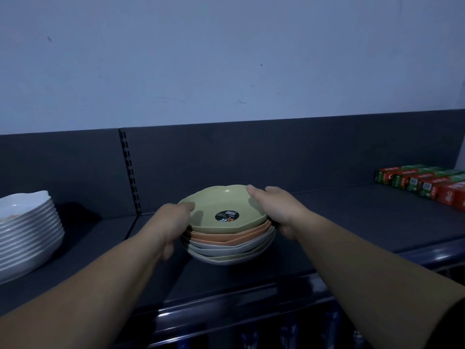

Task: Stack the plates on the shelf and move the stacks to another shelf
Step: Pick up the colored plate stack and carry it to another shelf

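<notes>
1. Centrally, a stack of shallow scallop-edged plastic plates [227, 244] sits on the dark grey metal shelf [352, 222], about midway between its back panel and its front edge; whether the bottom plate rests on the shelf or is just clear of it cannot be told.
2. The top of the stack is a pale green plate [224, 200] with a round black sticker [226, 216] near its middle. Orange plates lie under it, then greyish-white ones, then pale green again.
3. The left hand [173, 220] grips the left side of the stack. Its thumb [187, 205] lies on the rim of the pale green plate, and its fingers curl down the side, though they are blurred.
4. The right hand [274, 207] grips the right side. Its thumb [254, 191] is hooked over the far right rim, and its fingers wrap down past the lower plates.
5. Both bare forearms reach in from the bottom corners.
6. A taller stack of white glossy plates [30, 230] stands at the left edge, well apart from the coloured stack.
7. A row of red and green cardboard boxes [425, 183] lies at the far right of the shelf.
8. A slotted upright strip [129, 172] divides the dark back panel [251, 157], and a pale wall [226, 59] rises above it.
</notes>
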